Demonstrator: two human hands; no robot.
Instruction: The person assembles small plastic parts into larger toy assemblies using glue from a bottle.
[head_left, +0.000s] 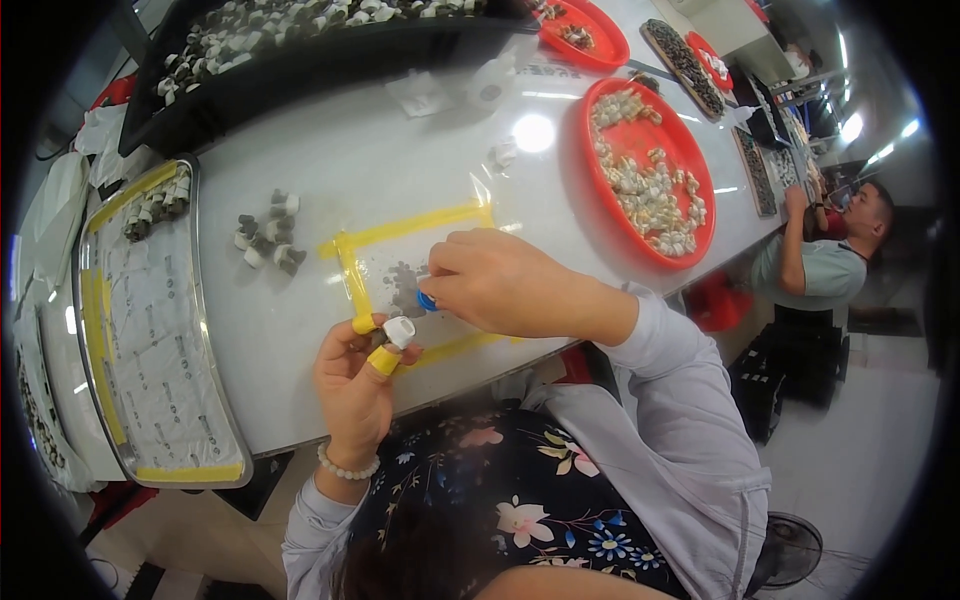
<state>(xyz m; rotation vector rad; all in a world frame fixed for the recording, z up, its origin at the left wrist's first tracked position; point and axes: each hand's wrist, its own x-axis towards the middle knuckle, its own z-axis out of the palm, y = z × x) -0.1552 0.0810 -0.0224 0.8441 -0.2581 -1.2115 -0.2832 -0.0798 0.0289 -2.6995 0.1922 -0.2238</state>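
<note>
My left hand, with yellow tape around its thumb and a fingertip, is closed on a small white piece with a hollow, squarish top. Just to its right, my right hand is low over the table, its fingers bent around a small blue round cap-like piece. Dark grey smudges mark the table beside those fingertips, within a yellow tape outline. Several loose white-and-dark pieces lie in a cluster farther left.
A metal tray with a row of pieces sits left. A black bin full of pieces stands at the back. Right are a red round tray of pale pieces and another red tray. A person sits farther right.
</note>
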